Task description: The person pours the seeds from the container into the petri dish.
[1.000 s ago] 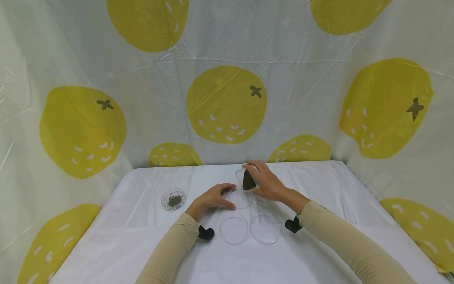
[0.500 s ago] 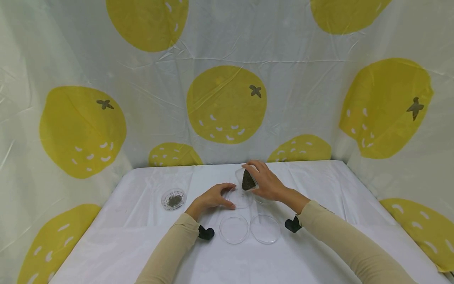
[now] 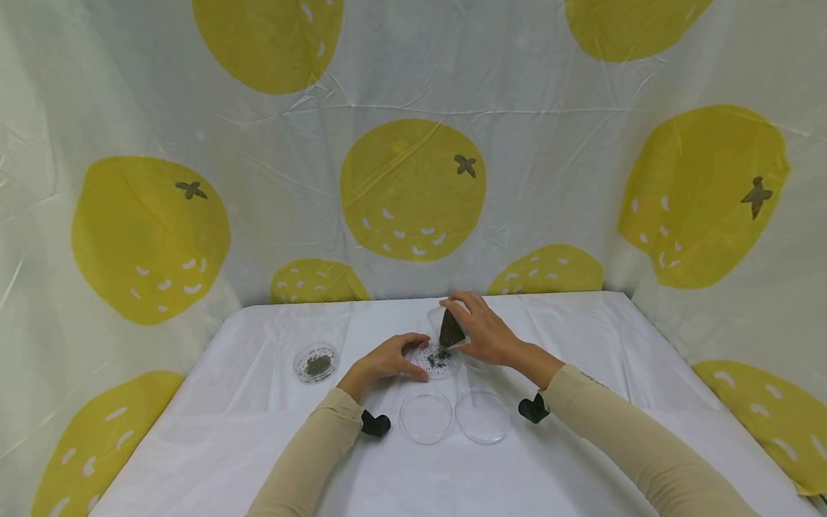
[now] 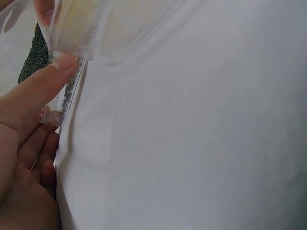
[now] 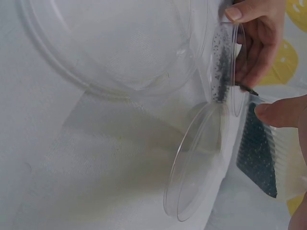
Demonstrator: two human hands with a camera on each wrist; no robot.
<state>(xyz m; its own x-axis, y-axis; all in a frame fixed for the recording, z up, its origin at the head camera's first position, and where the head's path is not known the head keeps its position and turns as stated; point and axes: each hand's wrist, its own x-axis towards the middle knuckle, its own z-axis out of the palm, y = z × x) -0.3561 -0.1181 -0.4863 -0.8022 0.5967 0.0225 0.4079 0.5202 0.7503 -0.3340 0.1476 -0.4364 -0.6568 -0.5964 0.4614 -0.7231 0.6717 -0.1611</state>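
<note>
My left hand [image 3: 390,357] steadies a clear petri dish [image 3: 446,372] on the table, thumb on one side of the rim and fingers on the other. Dark specks and crumbs lie scattered in this dish. Above it my right hand [image 3: 487,334] grips a clear plastic container [image 3: 436,317] packed with dark soil-like grains [image 3: 451,330], tipped to the left. In the right wrist view, grains fall in a thin stream [image 5: 247,89] from the container's lip into the dish. That view also shows the container's ribbed wall [image 5: 286,158] beneath my thumb.
Two clear dish pieces [image 3: 426,418] lie side by side in front of my hands. Another clear dish [image 3: 478,367] stands partly hidden under my right hand. To the left sits a petri dish [image 3: 298,373] holding dark grains. A lemon-print curtain [image 3: 413,190] closes off the back.
Dark grains have spilled from the tilted container into the petri dish, which looked almost bare a second ago. Both hands have stayed nearly in place.
</note>
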